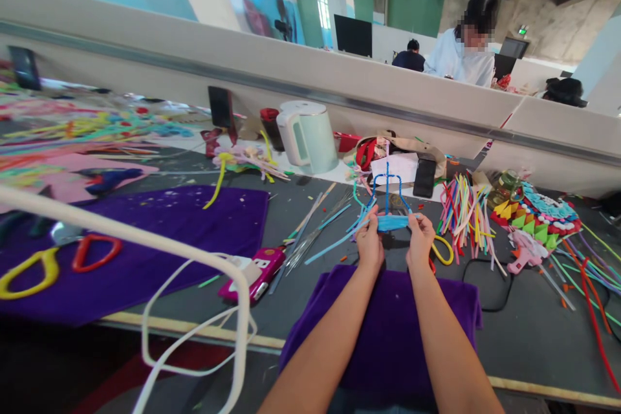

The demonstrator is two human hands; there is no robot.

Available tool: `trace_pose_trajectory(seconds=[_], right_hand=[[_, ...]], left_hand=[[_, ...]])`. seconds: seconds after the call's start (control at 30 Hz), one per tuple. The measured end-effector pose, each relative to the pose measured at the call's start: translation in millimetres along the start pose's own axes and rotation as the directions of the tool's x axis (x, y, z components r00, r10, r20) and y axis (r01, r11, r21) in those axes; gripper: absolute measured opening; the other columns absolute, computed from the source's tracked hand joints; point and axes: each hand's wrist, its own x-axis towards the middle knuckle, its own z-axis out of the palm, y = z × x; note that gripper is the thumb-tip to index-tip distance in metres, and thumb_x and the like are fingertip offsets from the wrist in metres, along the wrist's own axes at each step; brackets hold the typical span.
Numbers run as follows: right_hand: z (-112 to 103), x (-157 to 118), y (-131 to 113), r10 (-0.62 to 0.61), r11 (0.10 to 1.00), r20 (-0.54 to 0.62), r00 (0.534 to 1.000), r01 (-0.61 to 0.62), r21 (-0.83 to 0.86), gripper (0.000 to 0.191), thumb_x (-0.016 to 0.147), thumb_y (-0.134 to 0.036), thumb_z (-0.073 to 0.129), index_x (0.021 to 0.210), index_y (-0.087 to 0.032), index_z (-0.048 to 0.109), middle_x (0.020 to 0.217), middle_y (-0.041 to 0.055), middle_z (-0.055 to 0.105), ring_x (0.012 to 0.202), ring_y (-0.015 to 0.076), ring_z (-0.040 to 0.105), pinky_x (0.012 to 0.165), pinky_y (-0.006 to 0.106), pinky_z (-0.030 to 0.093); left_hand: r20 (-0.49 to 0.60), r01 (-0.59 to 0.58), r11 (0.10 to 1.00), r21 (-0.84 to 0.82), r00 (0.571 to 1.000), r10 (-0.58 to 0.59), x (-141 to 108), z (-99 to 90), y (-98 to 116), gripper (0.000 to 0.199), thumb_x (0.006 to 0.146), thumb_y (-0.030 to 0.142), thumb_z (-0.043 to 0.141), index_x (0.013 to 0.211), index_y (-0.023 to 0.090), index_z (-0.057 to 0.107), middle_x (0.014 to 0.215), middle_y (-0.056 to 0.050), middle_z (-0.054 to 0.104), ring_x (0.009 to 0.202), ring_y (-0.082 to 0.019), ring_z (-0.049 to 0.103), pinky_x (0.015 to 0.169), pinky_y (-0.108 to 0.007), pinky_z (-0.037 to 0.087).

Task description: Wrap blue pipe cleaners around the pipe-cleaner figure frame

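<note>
1. Location: the dark blue frame (387,189) stands above the gray counter (533,339), right of center, just beyond the near purple cloth (398,336). A light blue band (392,223) crosses its lower edge.
2. Hands: the left hand (370,244) is closed in a pinch at the band's left end; the right hand (421,242) pinches its right end. Whether either also grips the frame cannot be told.
3. Done, as judged: the frame has its outline, a central upright with a bent arm on each side, and the band spans the base.
4. Left, as judged: the spaces between the uprights are unfilled, and light blue strips (327,249) trail loose left of the left hand. Their attachment is unclear. Work appears partway along.
5. Supplies: silver wires (310,242) lie to the left; a bundle of colored stems (466,217) and a pink glue gun (526,252) lie to the right, neither touched.
6. Far side: a kettle (313,136) and a dark phone (425,178).
</note>
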Motion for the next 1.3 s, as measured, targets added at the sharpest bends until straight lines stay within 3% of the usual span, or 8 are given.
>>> trace_pose_trajectory(seconds=[0.17,0.33,0.5,0.7,0.87,1.3], right_hand=[[0.5,-1.4,0.8,0.238,0.951,0.016,0.971,-0.236,0.199,0.030,0.069,-0.044,0.066,0.075,-0.017,0.056,0.083,0.0055,0.067,0.070,0.0148,0.061,0.060,0.026,0.049],[2.5,-2.0,-6.1,0.207,0.951,0.036,0.978,-0.210,0.226,0.030,0.070,-0.043,0.067,0.076,-0.016,0.055,0.093,0.0110,0.070,0.082,0.0183,0.066,0.057,0.023,0.047],[4.6,-3.8,-9.4,0.163,0.965,0.057,0.985,-0.171,0.197,0.029,0.073,-0.043,0.065,0.077,-0.016,0.056,0.098,0.0135,0.069,0.091,0.0215,0.065,0.060,0.024,0.048],[4.9,-4.2,-10.8,0.139,0.966,0.063,0.988,-0.149,0.212,0.028,0.073,-0.041,0.066,0.078,-0.016,0.056,0.099,0.0130,0.069,0.093,0.0227,0.066,0.067,0.029,0.051],[1.0,0.0,-10.9,0.131,0.953,0.057,0.990,-0.142,0.267,0.026,0.073,-0.039,0.067,0.077,-0.016,0.055,0.099,0.0127,0.069,0.094,0.0228,0.066,0.075,0.034,0.052],[-6.8,6.5,-9.8,0.160,0.917,0.137,0.978,-0.199,0.346,0.022,0.074,-0.034,0.068,0.080,-0.016,0.056,0.097,0.0109,0.070,0.089,0.0210,0.067,0.074,0.032,0.052]], left_hand=[[0.007,0.031,0.998,-0.047,1.000,-0.030,1.1,1.6,3.4,0.045,0.072,0.045,0.069,0.108,0.018,0.065,0.097,-0.010,0.069,0.082,-0.022,0.068,0.072,-0.032,0.053],[0.035,-0.017,0.999,-0.028,0.999,0.017,-2.4,3.7,9.7,0.052,0.072,0.043,0.069,0.118,0.020,0.059,0.100,-0.009,0.067,0.080,-0.020,0.068,0.072,-0.031,0.054],[-0.042,-0.076,0.997,-0.021,0.996,0.076,-3.6,6.0,14.5,0.065,0.073,0.043,0.069,0.130,0.029,0.042,0.107,-0.006,0.066,0.078,-0.015,0.068,0.074,-0.029,0.054],[0.010,0.200,0.969,-0.148,0.980,-0.201,4.7,1.0,10.0,0.040,0.064,0.033,0.077,0.097,0.017,0.061,0.080,-0.003,0.069,0.077,-0.018,0.068,0.074,-0.032,0.054],[0.028,0.371,0.928,-0.042,0.929,-0.370,7.0,-5.1,5.7,0.027,0.057,0.025,0.080,0.077,0.017,0.064,0.071,0.000,0.067,0.068,-0.015,0.066,0.066,-0.030,0.055],[0.053,0.404,0.907,-0.120,0.915,-0.400,4.5,-1.8,9.7,0.023,0.054,0.019,0.081,0.071,0.017,0.065,0.066,0.001,0.067,0.062,-0.013,0.063,0.063,-0.028,0.056]])
